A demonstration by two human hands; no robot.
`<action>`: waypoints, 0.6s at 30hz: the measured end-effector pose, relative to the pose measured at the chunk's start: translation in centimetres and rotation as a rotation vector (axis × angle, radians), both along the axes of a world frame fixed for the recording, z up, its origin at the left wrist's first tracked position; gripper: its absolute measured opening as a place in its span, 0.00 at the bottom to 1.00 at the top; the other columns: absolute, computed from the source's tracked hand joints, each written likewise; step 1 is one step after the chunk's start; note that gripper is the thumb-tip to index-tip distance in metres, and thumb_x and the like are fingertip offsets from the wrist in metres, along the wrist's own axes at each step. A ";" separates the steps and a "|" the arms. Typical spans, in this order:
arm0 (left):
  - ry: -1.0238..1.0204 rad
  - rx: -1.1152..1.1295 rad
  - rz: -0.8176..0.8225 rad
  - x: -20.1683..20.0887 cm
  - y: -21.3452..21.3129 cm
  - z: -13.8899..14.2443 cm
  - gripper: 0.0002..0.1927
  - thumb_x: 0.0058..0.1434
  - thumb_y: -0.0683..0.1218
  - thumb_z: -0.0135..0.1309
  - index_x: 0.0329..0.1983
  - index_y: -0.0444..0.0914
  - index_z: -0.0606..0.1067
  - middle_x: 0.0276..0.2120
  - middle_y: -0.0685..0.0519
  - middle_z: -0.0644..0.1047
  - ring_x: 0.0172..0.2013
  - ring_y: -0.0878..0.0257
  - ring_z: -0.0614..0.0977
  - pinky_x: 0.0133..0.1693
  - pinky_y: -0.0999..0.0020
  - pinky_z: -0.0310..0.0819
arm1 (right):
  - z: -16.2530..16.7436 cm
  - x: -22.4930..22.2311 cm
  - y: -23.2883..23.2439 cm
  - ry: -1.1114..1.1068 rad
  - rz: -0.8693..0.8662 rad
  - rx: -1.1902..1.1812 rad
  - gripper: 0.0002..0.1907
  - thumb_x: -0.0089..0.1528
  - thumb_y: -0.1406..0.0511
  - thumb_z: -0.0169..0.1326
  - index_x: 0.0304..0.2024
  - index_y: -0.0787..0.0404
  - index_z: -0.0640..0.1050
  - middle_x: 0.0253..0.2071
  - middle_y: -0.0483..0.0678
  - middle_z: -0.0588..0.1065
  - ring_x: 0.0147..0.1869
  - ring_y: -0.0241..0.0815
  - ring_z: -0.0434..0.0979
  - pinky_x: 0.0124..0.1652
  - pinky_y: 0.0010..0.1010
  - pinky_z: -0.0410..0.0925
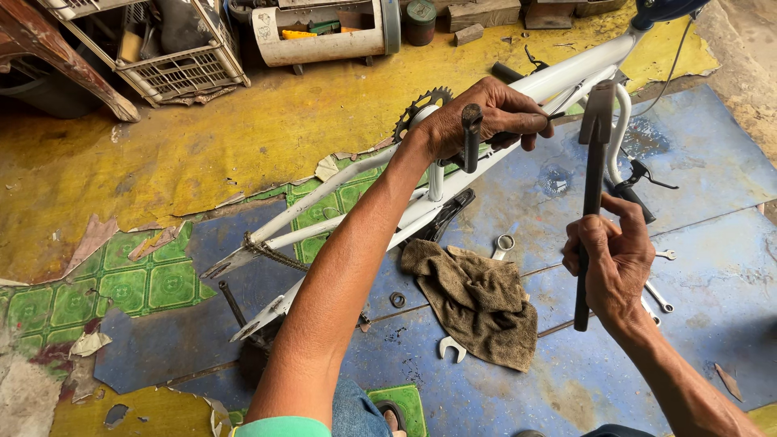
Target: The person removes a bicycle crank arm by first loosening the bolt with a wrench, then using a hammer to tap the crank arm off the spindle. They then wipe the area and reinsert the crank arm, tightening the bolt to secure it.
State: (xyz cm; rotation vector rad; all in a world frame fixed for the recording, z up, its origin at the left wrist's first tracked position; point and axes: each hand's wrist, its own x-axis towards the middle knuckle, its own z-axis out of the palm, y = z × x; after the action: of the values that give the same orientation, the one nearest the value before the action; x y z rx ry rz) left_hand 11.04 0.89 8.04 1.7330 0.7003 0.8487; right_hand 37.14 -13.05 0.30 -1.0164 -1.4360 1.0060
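Head view: your left hand [477, 121] at upper centre closes around a dark crank [471, 137] on the white frame [356, 194]. Your right hand [611, 263], centre right, grips a hammer [595, 162] upright, its head near the frame. A rag [477, 299] lies below.

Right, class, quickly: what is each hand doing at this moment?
Left hand: closed on the dark crank arm of the white bicycle frame.
Right hand: closed around the hammer handle, head up.
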 end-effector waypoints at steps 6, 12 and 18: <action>-0.017 0.076 -0.015 -0.1 0.3 -0.4 0.14 0.65 0.52 0.60 0.42 0.38 0.86 0.27 0.54 0.84 0.25 0.74 0.78 0.28 0.76 0.70 | 0.9 -0.4 0.2 -0.053 -0.007 -0.026 0.18 0.72 0.62 0.48 0.61 0.63 0.66 0.26 0.46 0.72 0.23 0.32 0.70 0.21 0.25 0.65; -0.112 0.031 0.039 -0.2 0.6 -1.4 0.15 0.65 0.53 0.59 0.42 0.37 0.84 0.30 0.53 0.83 0.25 0.72 0.76 0.27 0.75 0.69 | -1.0 1.6 0.5 -0.182 -0.034 -0.067 0.18 0.71 0.62 0.49 0.60 0.66 0.66 0.25 0.45 0.72 0.24 0.31 0.69 0.22 0.25 0.65; -0.568 -0.098 0.608 -3.3 -1.9 -1.5 0.13 0.63 0.48 0.57 0.39 0.32 0.81 0.28 0.52 0.78 0.24 0.71 0.73 0.24 0.76 0.64 | -10.2 9.7 -3.9 -0.823 -0.293 -0.148 0.23 0.67 0.55 0.57 0.59 0.60 0.73 0.21 0.50 0.65 0.23 0.41 0.63 0.23 0.39 0.59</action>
State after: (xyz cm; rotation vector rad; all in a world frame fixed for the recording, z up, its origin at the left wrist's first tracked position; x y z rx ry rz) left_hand 7.73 -1.03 6.57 1.0992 0.8618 1.6110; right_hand 46.80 -16.99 -9.91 -1.8219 -1.7899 0.4828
